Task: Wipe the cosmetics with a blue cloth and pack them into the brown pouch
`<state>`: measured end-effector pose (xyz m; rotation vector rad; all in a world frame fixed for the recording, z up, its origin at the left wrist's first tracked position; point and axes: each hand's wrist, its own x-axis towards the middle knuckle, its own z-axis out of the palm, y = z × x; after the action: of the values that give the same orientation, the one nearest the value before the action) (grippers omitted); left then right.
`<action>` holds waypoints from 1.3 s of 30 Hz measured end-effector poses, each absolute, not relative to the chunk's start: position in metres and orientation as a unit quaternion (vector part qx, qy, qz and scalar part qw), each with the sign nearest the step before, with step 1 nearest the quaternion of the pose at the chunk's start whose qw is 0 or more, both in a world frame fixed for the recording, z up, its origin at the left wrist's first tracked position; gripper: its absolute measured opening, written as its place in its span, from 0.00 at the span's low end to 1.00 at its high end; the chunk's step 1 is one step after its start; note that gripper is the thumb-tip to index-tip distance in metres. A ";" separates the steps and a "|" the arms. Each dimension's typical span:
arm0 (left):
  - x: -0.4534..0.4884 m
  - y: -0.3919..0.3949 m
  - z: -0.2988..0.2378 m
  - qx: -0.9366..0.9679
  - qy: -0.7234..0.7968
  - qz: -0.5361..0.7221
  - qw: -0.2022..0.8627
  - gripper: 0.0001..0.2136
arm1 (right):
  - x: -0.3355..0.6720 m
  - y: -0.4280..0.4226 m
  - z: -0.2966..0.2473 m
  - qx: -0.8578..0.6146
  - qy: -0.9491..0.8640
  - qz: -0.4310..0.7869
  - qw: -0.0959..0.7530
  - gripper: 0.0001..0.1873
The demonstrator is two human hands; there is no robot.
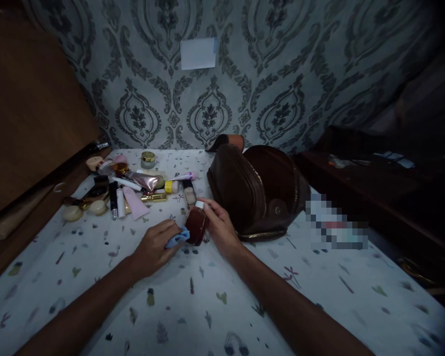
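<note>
My right hand grips a small dark reddish-brown bottle with a white cap, holding it tilted just above the patterned white cloth. My left hand is closed on a small blue cloth and presses it against the bottle's lower left side. Both hands meet near the middle of the surface, just left of a brown leather bag.
A heap of cosmetics, tubes, lipsticks, jars and compacts, lies at the back left. A small gold-lidded jar stands behind it. A wooden panel rises at left, dark furniture at right, patterned wallpaper behind.
</note>
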<state>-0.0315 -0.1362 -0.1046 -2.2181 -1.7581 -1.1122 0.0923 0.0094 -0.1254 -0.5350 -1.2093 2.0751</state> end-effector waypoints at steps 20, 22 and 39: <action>-0.031 -0.137 -0.100 -0.602 -0.687 -0.389 -0.122 0.08 | 0.096 0.008 -0.117 -0.158 -0.509 0.784 0.320 0.19; -0.031 -0.138 -0.094 -0.606 -0.692 -0.382 -0.084 0.07 | 0.096 0.008 -0.117 -0.152 -0.502 0.788 0.324 0.18; -0.017 -0.162 -0.111 -0.739 -0.599 -0.276 0.138 0.16 | 0.096 0.012 -0.116 -0.168 -0.593 0.704 0.352 0.16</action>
<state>-0.0170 -0.1620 -0.1110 -2.1369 -1.7327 -0.7968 0.0964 0.0125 -0.1155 -0.4349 -1.5338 1.8224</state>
